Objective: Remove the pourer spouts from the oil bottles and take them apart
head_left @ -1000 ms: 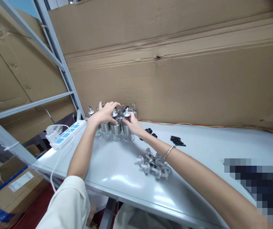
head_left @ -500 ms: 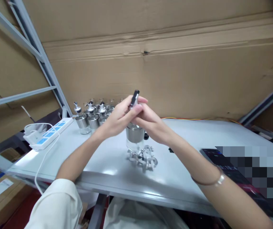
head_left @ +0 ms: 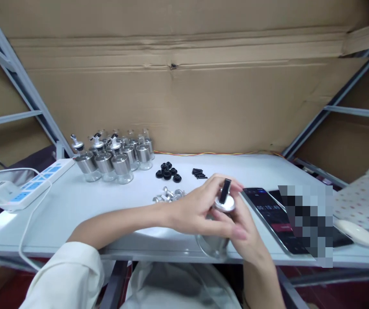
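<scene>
Near the table's front edge, a glass oil bottle with a metal sleeve is held between both hands. Its silver pourer cap with a black flip lid points up. My left hand is closed around the neck from the left, just under the cap. From the right, my right hand wraps the same bottle; its fingers partly hide the neck and shoulder. Beyond my left wrist lie several silver pourer parts, partly covered by the arm. Black stoppers and small black lids lie farther back.
Several sleeved glass bottles stand at the back left, some with pourers. A white power strip with a cable lies along the left edge. To the right are a phone, a pixelated patch and a dotted cloth item.
The hands have brought the bottle from mid-table towards the front right edge. The view has turned right, so the black parts and the phone show more fully.
</scene>
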{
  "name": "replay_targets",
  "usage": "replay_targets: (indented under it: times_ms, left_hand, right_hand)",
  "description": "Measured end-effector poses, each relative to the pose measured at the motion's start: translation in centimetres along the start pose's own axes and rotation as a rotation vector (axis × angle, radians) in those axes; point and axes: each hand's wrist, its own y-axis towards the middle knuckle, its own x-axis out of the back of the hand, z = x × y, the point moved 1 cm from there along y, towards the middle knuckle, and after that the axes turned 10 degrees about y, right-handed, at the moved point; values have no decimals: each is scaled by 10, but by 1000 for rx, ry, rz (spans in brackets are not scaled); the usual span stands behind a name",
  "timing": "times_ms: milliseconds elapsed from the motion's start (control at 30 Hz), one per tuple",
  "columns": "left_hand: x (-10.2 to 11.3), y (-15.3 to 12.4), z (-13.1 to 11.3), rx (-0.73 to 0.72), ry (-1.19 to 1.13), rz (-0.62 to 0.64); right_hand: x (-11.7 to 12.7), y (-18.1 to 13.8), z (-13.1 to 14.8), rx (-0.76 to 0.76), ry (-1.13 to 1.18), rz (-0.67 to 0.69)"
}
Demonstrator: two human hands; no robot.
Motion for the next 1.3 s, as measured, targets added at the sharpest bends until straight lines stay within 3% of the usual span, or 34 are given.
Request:
replay_targets:
  times_ms: [267,367,500,600,700,867,1033,1133,1200,1300]
  left_hand:
    - [-21,-11,25,117,-246,-135]
    - [-21,-9,25,147,-175,-138]
    - [-16,-5,24,208,-130,76]
    - [-16,-4,24,272,-195,207]
    - [-17,-6,25,278,-243,252]
    - [-19,-8,28,328,-258,197]
    - [-19,-9,27,277,-244,78]
    - [-20,-9,26,288,-216,100]
    - [-21,-10,26,298,-194,113]
    - [-24,-10,25,278,-209,71]
  right_hand:
    - [0,20,10,121,-140,-3]
    - [1,31,24,217,-254,142]
    - [1,42,34,120,-216,364]
    - [2,48,29,-19,38,524]
    - [3,52,18,-92,225,646]
    - [1,51,12,-41,241,468]
    - [-4,40,16,91,162,272]
    - [-5,34,19,158,133,201]
    - [-5,32,21,146,121,178]
    - [-5,33,23,0,188,184]
